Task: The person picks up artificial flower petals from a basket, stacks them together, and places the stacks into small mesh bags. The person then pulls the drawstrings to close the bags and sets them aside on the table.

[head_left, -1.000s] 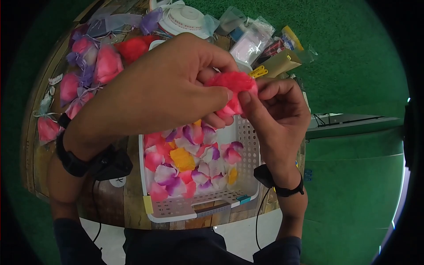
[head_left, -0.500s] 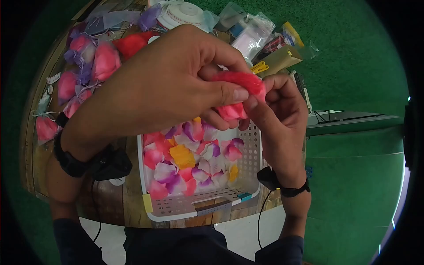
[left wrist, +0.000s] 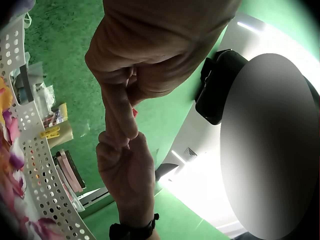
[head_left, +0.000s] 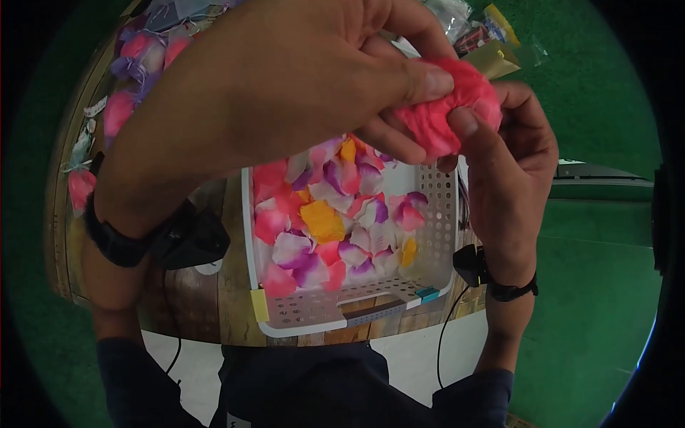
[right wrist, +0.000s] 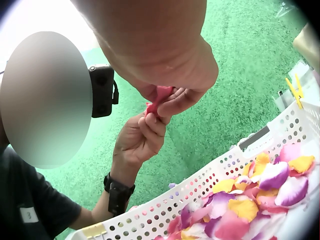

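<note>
A bunch of bright pink fabric petals [head_left: 457, 96] is pinched between both hands above the far right part of a white basket [head_left: 457, 242]. My left hand [head_left: 335, 78] grips its left side, thumb on top and fingers beneath. On the other side my right hand [head_left: 517, 153] pinches it with the thumb across the near face. In the right wrist view a bit of the pink bunch [right wrist: 161, 97] shows between the fingertips; the left wrist view mostly hides it. Loose pink, white-purple and yellow petals [head_left: 321, 221] lie in the basket below.
Sheer bags with pink contents [head_left: 120, 114] lie on the wooden table [head_left: 178, 307] at the left. Clear plastic packets and a tan packet [head_left: 494, 59] sit beyond the basket. A yellow clip [right wrist: 296, 91] stands at the basket's rim.
Both hands have moved up and to the right in the head view with the pink bunch between them. More of its crinkled face now shows. The head view has shifted somewhat.
</note>
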Action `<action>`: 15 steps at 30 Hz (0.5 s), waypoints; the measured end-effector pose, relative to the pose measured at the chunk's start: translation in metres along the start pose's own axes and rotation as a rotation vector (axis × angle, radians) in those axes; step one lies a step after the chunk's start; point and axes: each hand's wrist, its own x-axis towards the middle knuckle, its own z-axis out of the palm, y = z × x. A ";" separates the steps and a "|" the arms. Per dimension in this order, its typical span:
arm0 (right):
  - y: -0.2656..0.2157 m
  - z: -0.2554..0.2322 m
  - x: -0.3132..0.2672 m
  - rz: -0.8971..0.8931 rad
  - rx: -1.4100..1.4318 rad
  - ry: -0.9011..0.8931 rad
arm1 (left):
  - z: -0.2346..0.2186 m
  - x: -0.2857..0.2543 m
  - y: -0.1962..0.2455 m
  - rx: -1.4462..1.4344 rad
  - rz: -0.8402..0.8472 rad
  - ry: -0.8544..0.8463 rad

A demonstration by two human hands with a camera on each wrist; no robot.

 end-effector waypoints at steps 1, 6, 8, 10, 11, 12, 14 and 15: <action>0.000 0.001 0.001 0.007 0.006 0.005 | -0.002 -0.007 0.001 0.000 -0.006 0.004; 0.002 0.006 0.000 -0.058 -0.164 0.036 | 0.009 0.003 0.005 -0.006 -0.022 0.032; 0.000 0.004 0.002 0.013 -0.065 0.025 | 0.001 -0.004 0.003 -0.006 -0.016 0.053; -0.001 0.007 0.000 0.080 0.036 0.014 | -0.002 -0.004 0.003 -0.002 -0.010 0.074; -0.002 0.012 -0.005 0.222 0.092 -0.036 | -0.001 -0.011 0.004 0.001 -0.009 0.086; -0.003 0.017 -0.008 0.362 0.148 -0.084 | 0.002 -0.023 0.007 0.006 -0.007 0.096; 0.004 0.025 -0.013 0.318 -0.255 -0.515 | 0.007 -0.042 0.012 0.017 -0.004 0.110; 0.008 0.033 -0.018 0.211 -0.460 -0.699 | 0.009 -0.043 0.013 0.022 -0.002 0.114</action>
